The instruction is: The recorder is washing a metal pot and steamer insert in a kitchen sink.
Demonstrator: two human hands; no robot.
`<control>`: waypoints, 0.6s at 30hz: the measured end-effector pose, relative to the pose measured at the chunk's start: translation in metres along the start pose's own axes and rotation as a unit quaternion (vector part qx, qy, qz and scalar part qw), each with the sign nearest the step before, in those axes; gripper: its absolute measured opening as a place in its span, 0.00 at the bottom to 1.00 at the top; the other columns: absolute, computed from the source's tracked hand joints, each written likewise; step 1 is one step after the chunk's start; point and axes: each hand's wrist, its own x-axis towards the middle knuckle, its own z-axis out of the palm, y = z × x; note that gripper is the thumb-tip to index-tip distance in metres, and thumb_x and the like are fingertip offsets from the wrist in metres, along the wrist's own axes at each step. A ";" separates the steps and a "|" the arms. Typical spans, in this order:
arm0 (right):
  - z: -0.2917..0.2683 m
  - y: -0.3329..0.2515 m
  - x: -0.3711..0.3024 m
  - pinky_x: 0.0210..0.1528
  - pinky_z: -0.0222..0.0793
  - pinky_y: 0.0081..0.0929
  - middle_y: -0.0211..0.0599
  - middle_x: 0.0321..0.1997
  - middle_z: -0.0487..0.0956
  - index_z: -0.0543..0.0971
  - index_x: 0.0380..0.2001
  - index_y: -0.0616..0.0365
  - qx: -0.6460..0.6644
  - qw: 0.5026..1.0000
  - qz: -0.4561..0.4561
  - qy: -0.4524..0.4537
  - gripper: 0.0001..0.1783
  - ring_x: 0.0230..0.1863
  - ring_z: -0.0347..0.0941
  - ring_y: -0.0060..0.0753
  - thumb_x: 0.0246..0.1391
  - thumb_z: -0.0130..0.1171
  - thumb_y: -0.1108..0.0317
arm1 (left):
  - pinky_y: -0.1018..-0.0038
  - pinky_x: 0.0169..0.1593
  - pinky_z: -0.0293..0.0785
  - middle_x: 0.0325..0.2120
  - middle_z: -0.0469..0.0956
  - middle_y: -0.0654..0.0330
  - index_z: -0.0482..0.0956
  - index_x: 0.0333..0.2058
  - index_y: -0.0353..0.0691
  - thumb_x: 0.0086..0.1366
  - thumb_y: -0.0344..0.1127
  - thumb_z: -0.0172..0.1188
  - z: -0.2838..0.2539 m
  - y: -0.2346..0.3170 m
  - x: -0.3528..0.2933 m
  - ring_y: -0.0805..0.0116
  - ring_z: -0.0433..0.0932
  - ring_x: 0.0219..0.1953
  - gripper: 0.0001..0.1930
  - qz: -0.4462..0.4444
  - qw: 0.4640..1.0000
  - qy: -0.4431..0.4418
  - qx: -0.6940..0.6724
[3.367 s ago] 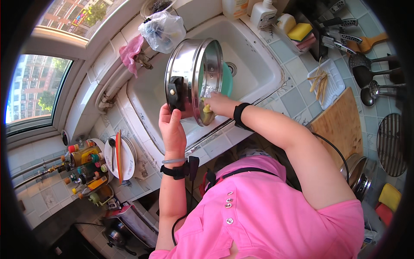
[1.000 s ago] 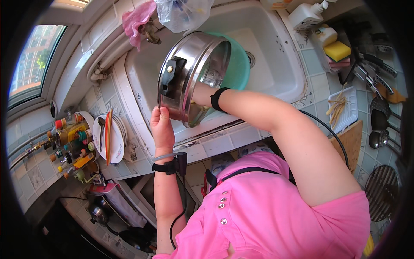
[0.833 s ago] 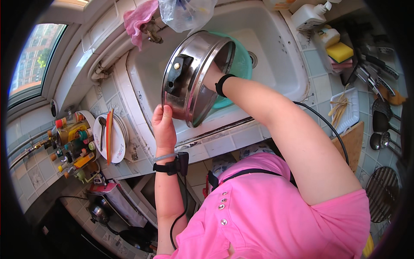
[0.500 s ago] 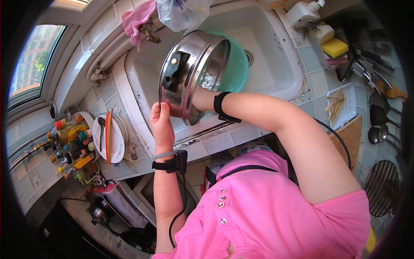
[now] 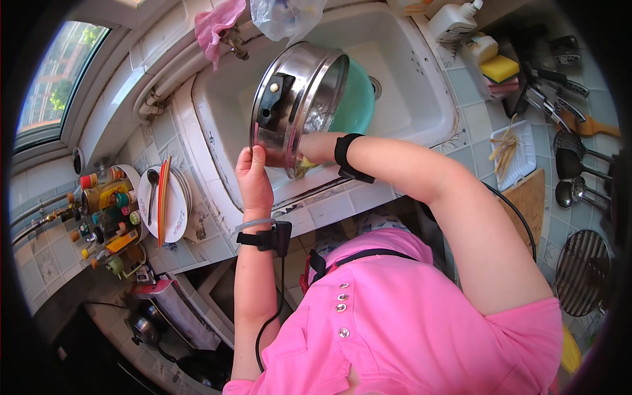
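Observation:
A shiny steel pot with a black side handle stands tilted on its side in the white sink, its opening turned to the right. My left hand is closed on its near edge, thumb against the outside. Into the opening reaches my right hand; its fingers are hidden inside the pot. Beside that hand shows a small yellow-green patch, too little of it to name. Behind the pot sits a pale green basin, partly covered by it.
A pink cloth hangs by the tap, near a clear plastic bag. Stacked plates and several bottles stand at left. At right are a yellow sponge, a white soap bottle, a white tray and hanging utensils.
The pot has shifted slightly, and my left hand has moved a little up and right with it. The yellow-green patch beside my right hand has come into sight.

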 end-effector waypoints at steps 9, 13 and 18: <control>0.000 0.036 -0.029 0.48 0.70 0.43 0.53 0.50 0.71 0.77 0.45 0.48 0.023 0.959 0.248 0.137 0.18 0.48 0.71 0.52 0.48 0.56 0.67 | 0.82 0.38 0.64 0.26 0.76 0.70 0.76 0.30 0.39 0.66 0.38 0.57 0.028 0.047 -0.016 0.81 0.69 0.29 0.09 0.025 0.997 -0.057 0.034; 0.002 0.043 -0.048 0.48 0.70 0.43 0.54 0.48 0.72 0.78 0.45 0.46 0.136 0.904 0.301 0.270 0.18 0.47 0.72 0.52 0.47 0.57 0.65 | 0.83 0.38 0.64 0.27 0.76 0.70 0.77 0.31 0.39 0.66 0.38 0.57 0.037 0.048 -0.007 0.82 0.70 0.30 0.09 0.036 0.997 -0.074 0.010; 0.031 0.018 -0.031 0.50 0.69 0.40 0.51 0.47 0.72 0.76 0.41 0.55 0.475 0.733 0.345 0.344 0.18 0.45 0.71 0.51 0.42 0.62 0.68 | 0.82 0.37 0.67 0.26 0.78 0.66 0.76 0.30 0.41 0.68 0.38 0.55 0.072 0.040 -0.011 0.80 0.73 0.28 0.09 0.107 0.993 -0.036 -0.019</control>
